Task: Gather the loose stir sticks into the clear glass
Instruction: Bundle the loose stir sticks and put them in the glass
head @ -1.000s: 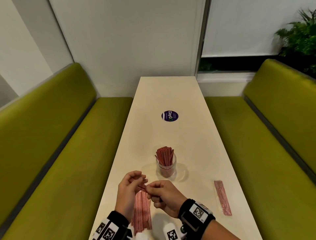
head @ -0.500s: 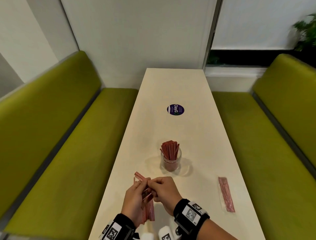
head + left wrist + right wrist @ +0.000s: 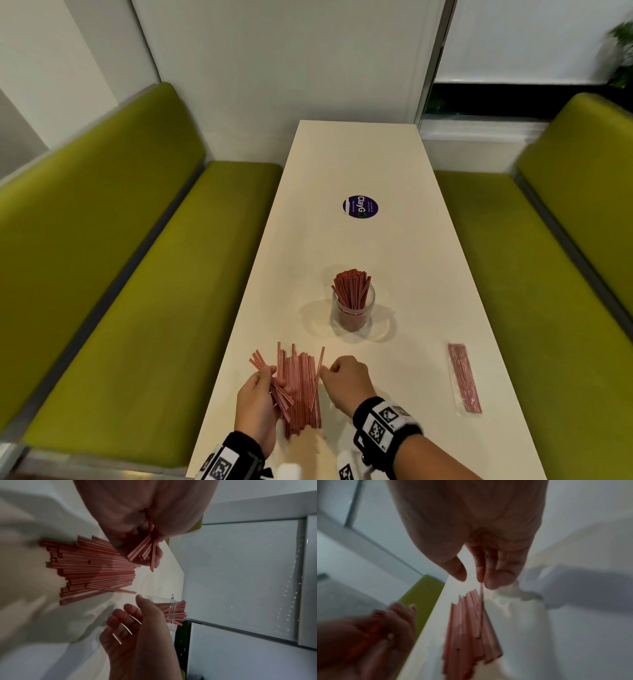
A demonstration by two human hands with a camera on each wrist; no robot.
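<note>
The left hand (image 3: 256, 402) grips a small bunch of sticks (image 3: 274, 387); the right hand (image 3: 346, 380) pinches one stick (image 3: 319, 368) at the pile (image 3: 301, 394) on the table (image 3: 394, 260); the glass (image 3: 352, 308), full of sticks, stands just beyond.

The right wrist view is blurred throughout; the left hand (image 3: 368, 632) is smeared there, and its held stir sticks cannot be counted.
</note>
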